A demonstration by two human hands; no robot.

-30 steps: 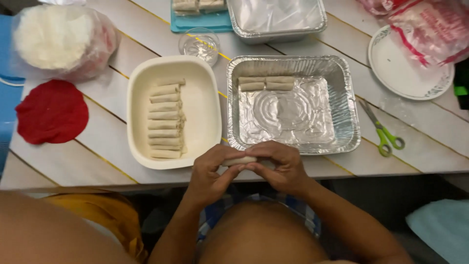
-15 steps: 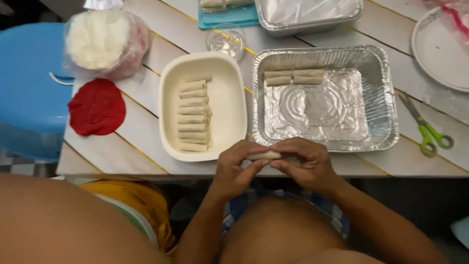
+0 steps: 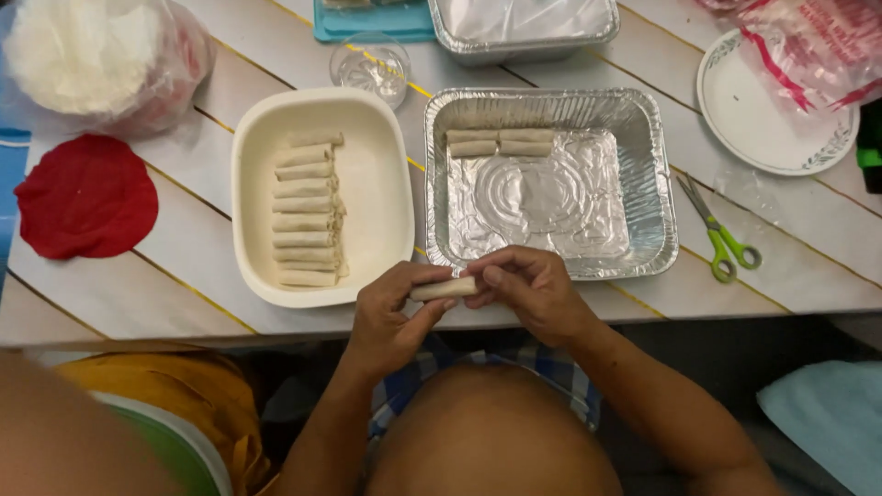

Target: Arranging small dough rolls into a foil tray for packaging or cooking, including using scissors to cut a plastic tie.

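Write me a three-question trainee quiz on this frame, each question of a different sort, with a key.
1. True or false: the foil tray holds more rolls than the cream dish.
2. Which item lies right of the foil tray? A) red round cloth B) green-handled scissors C) small glass
3. Fill in: both hands hold one ______ at the table's near edge.

Key:
1. False. The rolls in the foil tray are only a few along its far edge; the row in the cream dish is much longer.
2. B, the scissors.
3. Roll, pinched between the left hand and right hand.
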